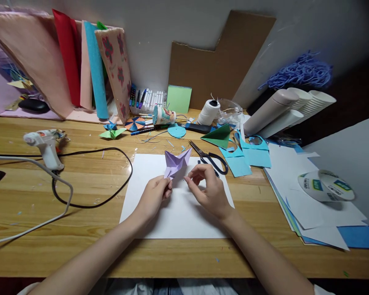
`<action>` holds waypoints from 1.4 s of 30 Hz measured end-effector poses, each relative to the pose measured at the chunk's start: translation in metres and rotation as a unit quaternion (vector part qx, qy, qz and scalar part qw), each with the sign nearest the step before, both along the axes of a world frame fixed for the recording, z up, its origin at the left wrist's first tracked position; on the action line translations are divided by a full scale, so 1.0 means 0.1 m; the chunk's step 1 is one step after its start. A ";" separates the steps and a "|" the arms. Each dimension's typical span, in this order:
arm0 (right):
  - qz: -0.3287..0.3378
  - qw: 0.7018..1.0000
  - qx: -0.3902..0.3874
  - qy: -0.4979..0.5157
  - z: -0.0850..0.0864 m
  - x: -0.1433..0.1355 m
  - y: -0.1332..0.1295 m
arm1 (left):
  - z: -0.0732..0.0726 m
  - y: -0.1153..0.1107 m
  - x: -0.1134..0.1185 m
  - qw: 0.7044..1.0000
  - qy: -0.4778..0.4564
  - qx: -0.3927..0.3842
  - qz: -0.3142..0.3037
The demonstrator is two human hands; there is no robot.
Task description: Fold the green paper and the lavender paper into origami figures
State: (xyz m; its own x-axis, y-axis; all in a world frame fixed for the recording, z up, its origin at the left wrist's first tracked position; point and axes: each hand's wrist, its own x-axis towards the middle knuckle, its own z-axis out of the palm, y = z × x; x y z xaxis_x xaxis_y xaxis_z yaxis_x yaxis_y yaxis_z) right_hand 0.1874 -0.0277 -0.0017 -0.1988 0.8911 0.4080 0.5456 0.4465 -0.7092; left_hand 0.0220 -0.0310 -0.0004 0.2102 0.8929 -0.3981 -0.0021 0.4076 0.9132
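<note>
A piece of folded purple origami paper with pointed flaps is pinched at its lower end by my left hand. My right hand hovers just to the right of it, fingers curled and apart from the paper, with a gap between thumb and fingertips. Beneath both hands lies a white sheet of paper on the wooden table. Black-handled scissors rest on the sheet's upper right edge, partly behind my right hand.
A glue gun with looping cables lies at left. Behind are markers, a thread spool, a green folded paper and blue cut paper. Paper stacks and a tape roll occupy the right.
</note>
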 end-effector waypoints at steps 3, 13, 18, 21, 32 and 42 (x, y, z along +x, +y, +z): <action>0.037 0.993 -0.108 -0.014 0.02 -0.04 0.00 | 0.04 -0.01 0.01 0.999 -0.045 -0.027 -0.007; 0.048 0.939 -0.293 0.173 -0.08 -0.16 -0.03 | 0.05 -0.06 0.02 0.990 -0.101 -0.001 -0.099; 0.019 0.953 -0.243 0.182 -0.11 -0.18 -0.07 | 0.05 -0.10 0.05 0.988 -0.090 0.058 -0.109; 0.021 0.947 -0.245 0.207 -0.11 -0.20 -0.09 | 0.06 -0.11 0.07 0.987 -0.089 0.064 -0.115; 0.009 0.943 -0.238 0.232 -0.14 -0.23 -0.12 | 0.05 -0.12 0.07 0.992 -0.034 0.061 -0.108; 0.001 0.967 -0.204 0.154 -0.10 -0.13 -0.06 | 0.11 -0.09 -0.01 0.990 0.016 0.076 -0.117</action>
